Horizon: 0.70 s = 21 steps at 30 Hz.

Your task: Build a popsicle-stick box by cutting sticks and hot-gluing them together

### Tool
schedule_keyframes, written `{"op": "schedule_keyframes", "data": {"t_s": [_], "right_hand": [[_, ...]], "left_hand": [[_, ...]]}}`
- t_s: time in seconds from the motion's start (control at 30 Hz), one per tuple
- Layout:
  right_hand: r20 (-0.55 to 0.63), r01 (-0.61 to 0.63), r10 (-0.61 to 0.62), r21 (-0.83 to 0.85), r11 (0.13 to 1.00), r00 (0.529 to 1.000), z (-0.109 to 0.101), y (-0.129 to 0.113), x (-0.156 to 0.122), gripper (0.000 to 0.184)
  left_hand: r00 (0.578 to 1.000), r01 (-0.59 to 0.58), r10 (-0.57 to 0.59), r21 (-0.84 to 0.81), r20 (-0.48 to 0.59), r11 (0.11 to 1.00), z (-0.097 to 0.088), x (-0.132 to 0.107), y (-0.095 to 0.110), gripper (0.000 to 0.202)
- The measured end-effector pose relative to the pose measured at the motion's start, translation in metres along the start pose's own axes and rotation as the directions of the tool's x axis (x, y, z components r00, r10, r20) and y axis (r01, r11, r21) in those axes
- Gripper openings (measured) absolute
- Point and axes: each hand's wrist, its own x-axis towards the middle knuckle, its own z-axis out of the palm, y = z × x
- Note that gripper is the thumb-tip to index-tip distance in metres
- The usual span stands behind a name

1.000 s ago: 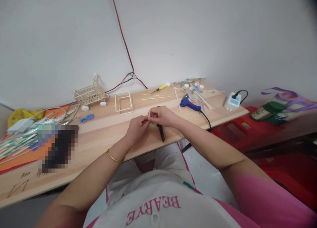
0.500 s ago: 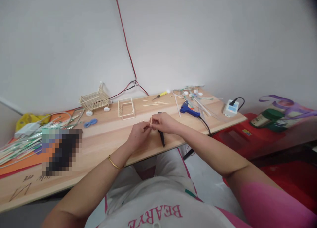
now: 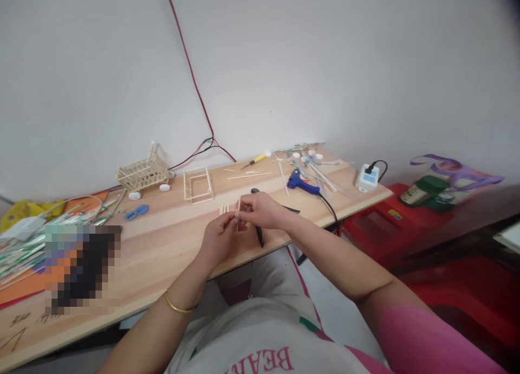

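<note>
Left of the blue glue gun (image 3: 304,183), my left hand (image 3: 220,237) and right hand (image 3: 262,210) pinch a thin wooden stick (image 3: 239,204); my shirt's pink lettering (image 3: 278,359) shows "BEAR".

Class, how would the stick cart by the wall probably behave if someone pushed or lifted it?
Pushed, the cart would probably roll, since it stands on round white wheels, though whether they turn is not shown. It is likely light for its size, being thin bars with open gaps. Those slender bars may snap if squeezed.
</note>
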Motion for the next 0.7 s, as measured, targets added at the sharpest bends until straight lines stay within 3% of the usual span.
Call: {"op": "schedule_keyframes", "data": {"t_s": [0.17, 0.33, 0.6, 0.7], "right_hand": [[-0.046, -0.004, 0.004, -0.002, 1.0, 0.999, 0.004, -0.001, -0.001, 0.01], [-0.05, 0.01, -0.012, -0.04, 0.999, 0.999, 0.003, -0.01, 0.002, 0.008], [-0.043, 0.047, -0.045, 0.054, 0.997, 0.998, 0.007, -0.008, 0.015, 0.006], [-0.072, 0.052, -0.051, 0.011, 0.999, 0.996, 0.01, -0.002, 0.018, 0.005]], "left_hand": [[0.998, -0.023, 0.028, 0.086, -0.057, 0.996, 0.003, -0.001, -0.002, 0.02], [0.995, -0.013, 0.019, 0.055, -0.101, 0.998, 0.001, -0.001, -0.004, 0.02], [0.998, -0.064, 0.065, 0.11, -0.012, 0.992, -0.019, 0.01, -0.005, 0.02], [0.995, -0.096, 0.098, 0.154, -0.006, 0.983, -0.023, 0.015, -0.013, 0.02]]}}
